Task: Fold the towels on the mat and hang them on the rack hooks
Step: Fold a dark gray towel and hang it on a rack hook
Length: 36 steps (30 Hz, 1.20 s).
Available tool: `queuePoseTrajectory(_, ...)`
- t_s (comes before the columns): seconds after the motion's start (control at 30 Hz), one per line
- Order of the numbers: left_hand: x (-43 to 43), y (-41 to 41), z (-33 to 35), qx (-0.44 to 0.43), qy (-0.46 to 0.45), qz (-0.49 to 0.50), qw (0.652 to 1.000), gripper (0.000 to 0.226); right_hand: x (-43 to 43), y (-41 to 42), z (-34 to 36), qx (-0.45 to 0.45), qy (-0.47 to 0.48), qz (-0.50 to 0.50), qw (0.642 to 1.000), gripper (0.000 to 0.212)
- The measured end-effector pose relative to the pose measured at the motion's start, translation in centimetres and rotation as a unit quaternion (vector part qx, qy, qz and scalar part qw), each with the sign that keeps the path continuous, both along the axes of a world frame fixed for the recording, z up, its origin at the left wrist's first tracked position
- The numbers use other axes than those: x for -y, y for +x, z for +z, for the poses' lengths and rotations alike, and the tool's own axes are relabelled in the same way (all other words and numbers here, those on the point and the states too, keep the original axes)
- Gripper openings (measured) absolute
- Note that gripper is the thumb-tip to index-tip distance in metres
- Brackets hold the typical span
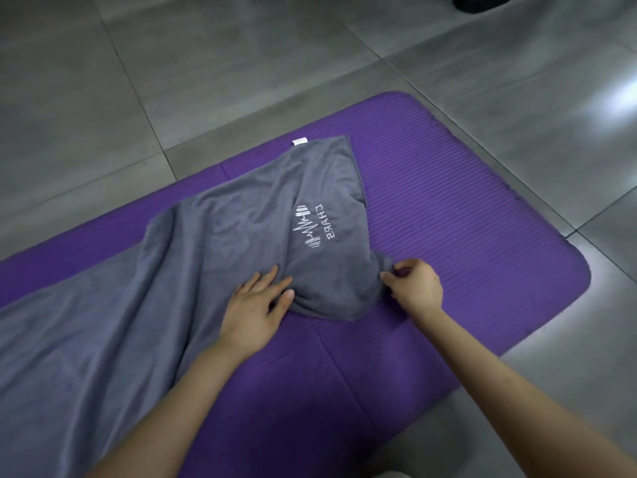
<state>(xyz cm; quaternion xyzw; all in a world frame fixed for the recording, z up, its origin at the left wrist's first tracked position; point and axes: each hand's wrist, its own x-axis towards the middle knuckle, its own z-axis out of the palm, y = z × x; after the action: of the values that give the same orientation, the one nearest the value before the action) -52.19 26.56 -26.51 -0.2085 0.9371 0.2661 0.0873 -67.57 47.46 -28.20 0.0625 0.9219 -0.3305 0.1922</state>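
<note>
In the head view, the soft grey towel with a white printed logo [206, 253] lies rumpled on the purple ribbed foam mat [448, 201]; its long axis follows the mat's length toward the left end. The left hand [256, 305] rests flat on the cloth with straight fingers, and the right hand [415, 286] pinches the bunched towel corner on the side of the mat's right end. I judge that the right hand, being nearer this corner, should draw it toward that end to flatten the cloth.
</note>
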Motion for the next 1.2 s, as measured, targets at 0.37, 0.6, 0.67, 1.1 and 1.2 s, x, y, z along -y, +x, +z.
queuePoseTrajectory(0.37,0.3,-1.1,1.0,0.032,-0.007,-0.019,0.999,0.073,-7.8,-5.9,5.7,-0.255,0.012,-0.045,0.966,0.019)
queuePoseTrajectory(0.6,-1.6,-0.4,0.3,0.076,-0.045,-0.069,0.994,0.092,-12.9,-6.2,2.8,-0.203,0.17,-0.027,0.964,0.028)
queuePoseTrajectory(0.67,-2.0,0.3,0.1,0.067,-0.08,-0.077,0.992,0.087,-12.7,-5.0,2.1,-0.248,0.233,0.032,0.94,0.034)
queuePoseTrajectory(1.1,-5.6,11.7,-0.9,-0.065,0.068,-0.064,0.994,0.037,-4.2,8.9,-1.1,-0.267,-0.09,0.52,0.807,0.028)
queuePoseTrajectory(1.2,-5.5,14.7,-1.4,-0.038,-0.005,-0.082,0.996,0.033,-3.7,9.9,-2.2,-0.278,-0.053,0.55,0.786,0.028)
